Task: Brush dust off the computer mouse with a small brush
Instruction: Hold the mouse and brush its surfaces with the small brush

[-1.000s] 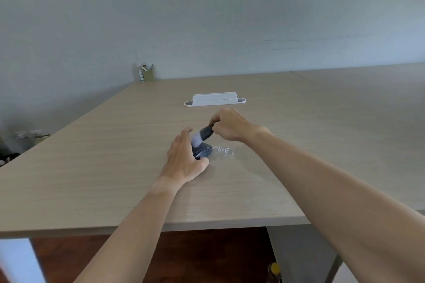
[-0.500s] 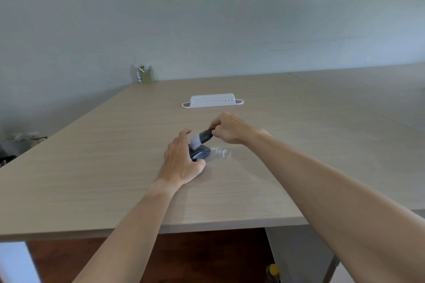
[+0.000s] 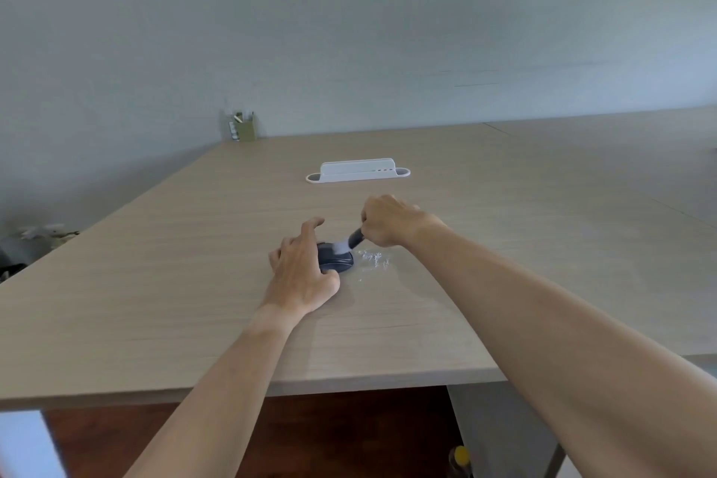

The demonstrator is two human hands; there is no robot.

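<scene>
Just one mouse point(image 3: 336, 262), left hand point(image 3: 300, 275) fingers point(image 3: 310, 229) curled round it; right hand point(image 3: 388, 221) fingers pinch one brush point(image 3: 355, 238).

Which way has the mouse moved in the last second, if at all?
No. The mouse keeps its place against the white holder behind it and the crumpled plastic to its right; the left hand holds it; the right hand grips the brush.

I see a dark grey mouse point(image 3: 336, 259), a black-handled brush point(image 3: 351, 239) with pale bristles, a white tray point(image 3: 359, 170), and a light wood-grain bench point(image 3: 155, 264)
</scene>
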